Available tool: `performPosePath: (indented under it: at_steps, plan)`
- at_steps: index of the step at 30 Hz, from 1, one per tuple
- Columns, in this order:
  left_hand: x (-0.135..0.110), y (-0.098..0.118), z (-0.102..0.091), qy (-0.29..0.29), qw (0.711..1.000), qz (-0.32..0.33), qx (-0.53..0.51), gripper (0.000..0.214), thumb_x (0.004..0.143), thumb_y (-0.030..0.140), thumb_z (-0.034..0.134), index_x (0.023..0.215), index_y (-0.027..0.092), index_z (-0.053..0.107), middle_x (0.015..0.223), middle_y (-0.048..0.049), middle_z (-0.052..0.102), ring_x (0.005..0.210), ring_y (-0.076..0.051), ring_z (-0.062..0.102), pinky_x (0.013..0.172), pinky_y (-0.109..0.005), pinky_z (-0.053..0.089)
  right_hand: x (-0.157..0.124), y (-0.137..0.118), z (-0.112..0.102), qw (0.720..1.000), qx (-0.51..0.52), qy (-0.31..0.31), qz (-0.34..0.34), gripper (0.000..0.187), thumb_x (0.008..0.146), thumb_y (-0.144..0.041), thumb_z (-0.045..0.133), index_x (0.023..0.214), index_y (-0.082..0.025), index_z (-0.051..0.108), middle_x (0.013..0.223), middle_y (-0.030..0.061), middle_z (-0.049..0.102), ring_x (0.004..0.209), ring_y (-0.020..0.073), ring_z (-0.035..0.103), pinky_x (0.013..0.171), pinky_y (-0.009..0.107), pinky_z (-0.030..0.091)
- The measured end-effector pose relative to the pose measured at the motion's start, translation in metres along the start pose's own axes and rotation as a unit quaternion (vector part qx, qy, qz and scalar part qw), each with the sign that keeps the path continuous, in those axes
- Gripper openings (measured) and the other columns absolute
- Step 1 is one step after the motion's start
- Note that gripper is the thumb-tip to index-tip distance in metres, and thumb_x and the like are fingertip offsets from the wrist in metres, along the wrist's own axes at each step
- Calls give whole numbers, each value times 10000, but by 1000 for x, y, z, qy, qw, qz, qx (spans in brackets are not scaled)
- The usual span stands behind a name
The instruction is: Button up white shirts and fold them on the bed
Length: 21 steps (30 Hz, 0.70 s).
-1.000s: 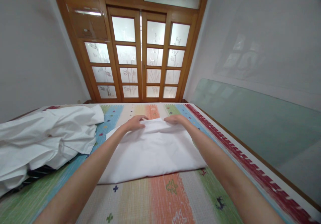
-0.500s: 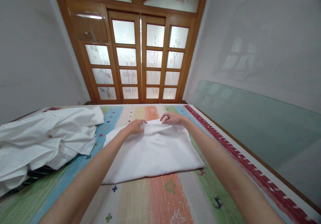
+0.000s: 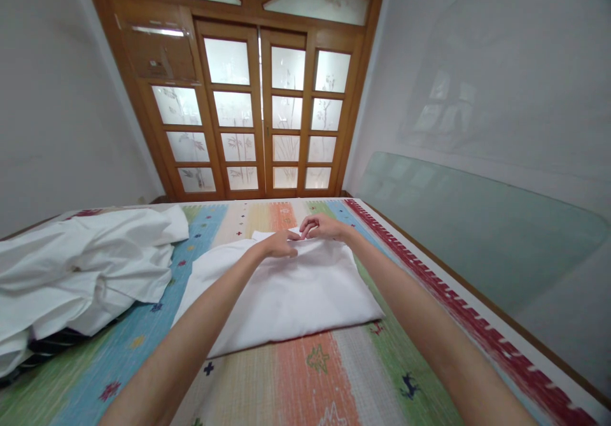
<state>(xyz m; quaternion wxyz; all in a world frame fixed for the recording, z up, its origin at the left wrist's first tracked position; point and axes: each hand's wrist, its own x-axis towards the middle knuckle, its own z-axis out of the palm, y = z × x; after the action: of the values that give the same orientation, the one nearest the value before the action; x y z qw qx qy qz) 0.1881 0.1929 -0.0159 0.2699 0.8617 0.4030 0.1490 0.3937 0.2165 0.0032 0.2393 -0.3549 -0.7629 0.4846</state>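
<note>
- The left hand [image 3: 281,244] touches the far edge of the folded white cloth [image 3: 286,298], thumb parted from the fingers; whether fabric is pinched between them, I cannot tell.
- The right hand [image 3: 322,227] has its fingers bent, tips down at the same edge, just beside the left fingertips; whether they close on fabric is too small to tell.
- Both arms reach forward from the near side, the left slanting across the cloth, the right passing along its right side.
- The cloth lies on the striped bedspread [image 3: 252,388], in front of the person, right of a crumpled white fabric heap [image 3: 95,260].
</note>
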Motion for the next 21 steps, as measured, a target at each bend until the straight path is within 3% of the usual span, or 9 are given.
performPosePath:
  at_steps: [3, 6, 10, 15, 17, 21]
  plan:
    - [5, 2, 4, 14, 998, 12, -61, 178, 561, 240, 547, 704, 157, 611, 654, 28, 544, 663, -163, 518, 593, -260, 377, -3, 3, -2, 1000, -3, 25, -3, 241, 617, -177, 676, 853, -156, 631, 808, 41, 727, 800, 156, 660, 732, 249, 475]
    - [8, 2, 5, 23, 995, 10, -100, 120, 550, 255, 558, 634, 176, 525, 592, 57, 438, 599, -121, 428, 557, -242, 318, -11, 0, -6, 997, -48, 49, 23, 254, 673, -322, 700, 864, -164, 646, 798, 20, 706, 694, 126, 607, 613, 217, 432]
    - [9, -3, 3, 20, 995, -1, -97, 143, 541, 250, 572, 658, 180, 531, 598, 54, 464, 603, -125, 442, 557, -236, 330, -28, -6, -18, 983, -159, 41, 76, 360, 690, -520, 682, 732, -163, 668, 671, -6, 640, 617, 118, 528, 548, 222, 371]
    - [2, -7, -1, -18, 996, -1, -83, 420, 540, 226, 562, 949, 174, 639, 741, 24, 606, 704, -162, 546, 645, -251, 409, -46, 2, -37, 968, -217, -23, 123, 302, 540, -436, 797, 670, -183, 696, 614, -27, 626, 616, 132, 533, 566, 231, 377]
    - [-2, -7, -3, -52, 994, 12, -95, 363, 548, 221, 534, 889, 176, 651, 771, 21, 625, 737, -168, 563, 663, -249, 419, -52, 9, -43, 964, -227, -36, 135, 268, 513, -386, 809, 651, -183, 701, 594, -30, 620, 607, 135, 533, 566, 232, 381]
    - [-6, -6, -4, -90, 992, 11, -83, 109, 544, 241, 490, 613, 180, 547, 608, 44, 527, 639, -148, 493, 575, -243, 364, -63, 20, -54, 965, -221, -10, 142, 230, 545, -369, 776, 645, -175, 703, 602, -19, 632, 630, 147, 550, 602, 239, 402]
